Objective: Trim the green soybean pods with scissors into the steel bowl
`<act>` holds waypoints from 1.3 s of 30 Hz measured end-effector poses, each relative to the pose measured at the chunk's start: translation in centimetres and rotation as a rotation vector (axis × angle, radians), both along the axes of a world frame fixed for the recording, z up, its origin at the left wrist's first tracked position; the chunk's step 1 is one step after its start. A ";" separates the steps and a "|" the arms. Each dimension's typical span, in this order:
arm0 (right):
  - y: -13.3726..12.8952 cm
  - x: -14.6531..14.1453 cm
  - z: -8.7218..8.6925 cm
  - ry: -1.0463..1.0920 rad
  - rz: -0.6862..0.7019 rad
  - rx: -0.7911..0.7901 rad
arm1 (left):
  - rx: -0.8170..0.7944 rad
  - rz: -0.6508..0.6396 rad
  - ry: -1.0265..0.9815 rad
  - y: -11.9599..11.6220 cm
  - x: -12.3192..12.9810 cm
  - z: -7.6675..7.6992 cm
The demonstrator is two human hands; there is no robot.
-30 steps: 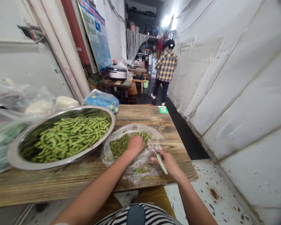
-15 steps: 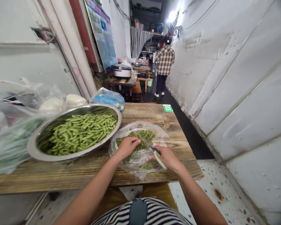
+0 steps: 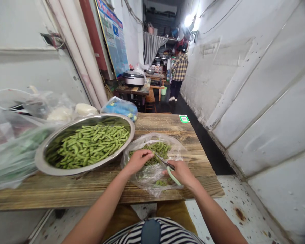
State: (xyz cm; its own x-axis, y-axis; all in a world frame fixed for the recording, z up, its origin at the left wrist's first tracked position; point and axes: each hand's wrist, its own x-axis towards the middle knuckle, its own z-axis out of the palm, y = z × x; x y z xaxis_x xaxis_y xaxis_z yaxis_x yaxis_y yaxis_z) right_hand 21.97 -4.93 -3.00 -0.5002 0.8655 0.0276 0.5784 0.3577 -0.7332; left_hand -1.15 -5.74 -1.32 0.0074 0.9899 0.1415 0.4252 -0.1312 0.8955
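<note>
My left hand (image 3: 139, 162) rests closed at the edge of a pile of green pods and trimmed bits inside a clear plastic bag (image 3: 152, 184). What its fingers pinch is partly hidden. My right hand (image 3: 182, 173) grips scissors (image 3: 171, 171) with pale green handles, their metal blades (image 3: 161, 160) reaching toward my left fingers. Both hands are over the bag, on a weathered wooden table (image 3: 160, 123). To the left stands a wide steel bowl (image 3: 66, 171) heaped with green soybean pods (image 3: 90, 145).
Plastic bags of greens and white lumps (image 3: 61, 114) crowd the table's left end, with a blue bag (image 3: 119, 108) behind the bowl. A green QR card (image 3: 184, 118) lies at the far edge. Down the corridor, a person in a plaid shirt (image 3: 180, 67) stands beyond a rice cooker (image 3: 134, 78).
My hands have drawn closer together over the bag, and the scissors have shifted left. The person in the plaid shirt is farther down the corridor.
</note>
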 end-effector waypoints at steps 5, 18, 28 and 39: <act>-0.2 0.4 -0.1 0.163 -0.005 -0.158 | -0.237 0.083 -0.555 -0.2 1.3 0.3; -1.3 -0.1 0.1 0.296 0.126 -0.391 | -0.317 0.106 -0.862 -0.9 2.9 0.3; -1.0 -0.3 0.6 0.343 0.099 -0.427 | -0.205 0.117 -0.543 -1.3 3.8 -0.2; 0.7 1.1 -0.9 0.385 -0.078 -0.401 | -0.372 0.214 -0.889 1.0 2.2 1.0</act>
